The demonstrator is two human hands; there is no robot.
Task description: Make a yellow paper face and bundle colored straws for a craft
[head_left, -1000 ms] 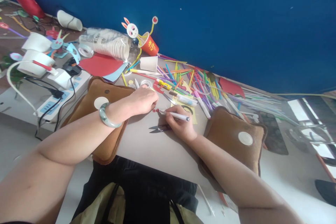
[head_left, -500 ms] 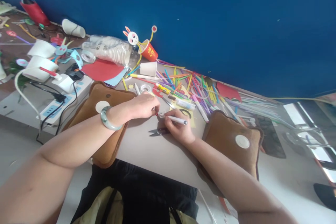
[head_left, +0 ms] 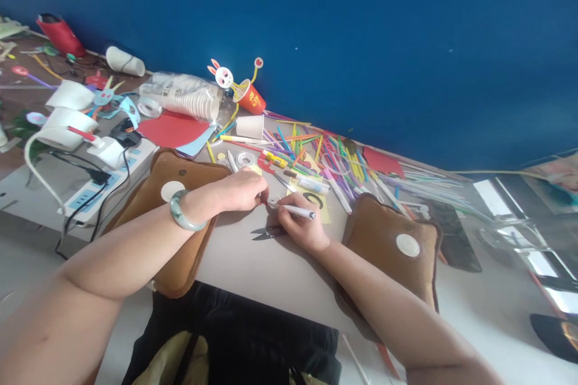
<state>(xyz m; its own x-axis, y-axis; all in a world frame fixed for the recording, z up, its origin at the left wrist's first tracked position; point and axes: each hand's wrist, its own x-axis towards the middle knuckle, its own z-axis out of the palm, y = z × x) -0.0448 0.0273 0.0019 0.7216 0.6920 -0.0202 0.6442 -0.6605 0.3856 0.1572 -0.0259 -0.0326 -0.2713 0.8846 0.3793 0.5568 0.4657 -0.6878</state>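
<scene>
The right hand (head_left: pixel 303 221) is closed around a white pen (head_left: pixel 298 212), and the pen tip points at a tiny red bit (head_left: pixel 266 203) on the desk (head_left: pixel 253 271). The left hand (head_left: pixel 248 191) is bent down with its fingers curled in, right by the red bit. I cannot tell if those fingers are pinching it. A pale green bangle (head_left: pixel 183 210) goes around the left wrist.

Small scissors (head_left: pixel 266 233) lie just beside the right hand, with their blades a little open. Past the hands there is a roll of clear tape (head_left: pixel 246 159), a pink marker (head_left: pixel 337 192) and lots of bright sticks (head_left: pixel 307 139) in a messy pile. A white paper cup (head_left: pixel 250 127) lies on its side. Near it, a red cup (head_left: pixel 253 101) leans over, with a paper bunny face (head_left: pixel 224 77) by its rim. One brown cushion (head_left: pixel 194 252) is under the left arm, and another brown cushion (head_left: pixel 383 252) is beside the right arm. A power strip (head_left: pixel 108 183) with plugs in it is over on the left.
</scene>
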